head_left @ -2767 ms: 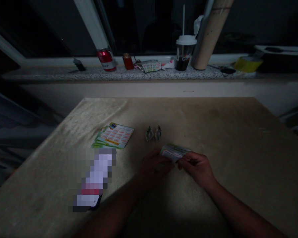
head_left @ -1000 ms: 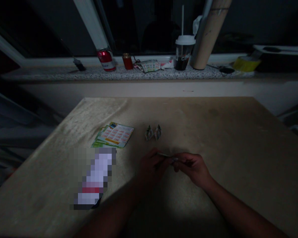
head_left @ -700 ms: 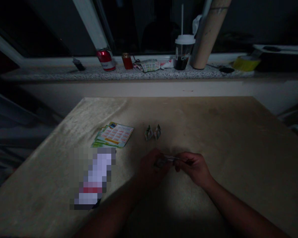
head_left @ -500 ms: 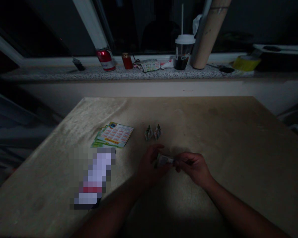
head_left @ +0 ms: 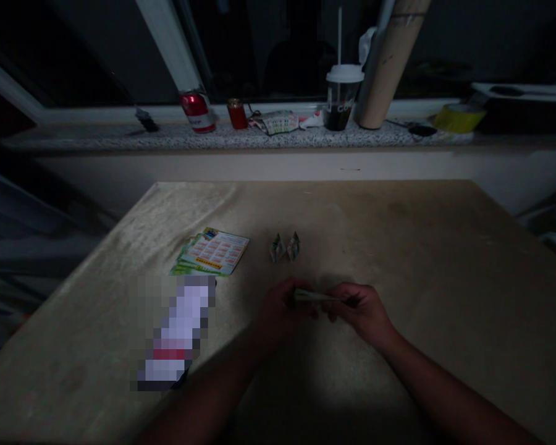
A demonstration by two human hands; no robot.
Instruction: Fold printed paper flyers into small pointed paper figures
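My left hand [head_left: 280,309] and my right hand [head_left: 361,312] meet over the middle of the tan table [head_left: 398,247]. Both pinch a small folded paper card [head_left: 312,296], held edge-on between the fingertips so only a thin pale strip shows. Just beyond the hands stand two small folded paper pieces [head_left: 286,248], side by side and upright. A fanned stack of printed cards [head_left: 212,253] lies flat to the left of them.
A blurred-out oblong object [head_left: 176,334] lies at the near left of the table. On the stone windowsill [head_left: 120,139] behind stand a red can [head_left: 197,112], a small red jar [head_left: 237,114], a lidded cup with straw [head_left: 343,96], a cardboard tube [head_left: 389,62] and a yellow tape roll [head_left: 458,117].
The card was held face up and wide at first; it has since been folded narrower and turned edge-on between both hands. The hands stayed in the same spot.
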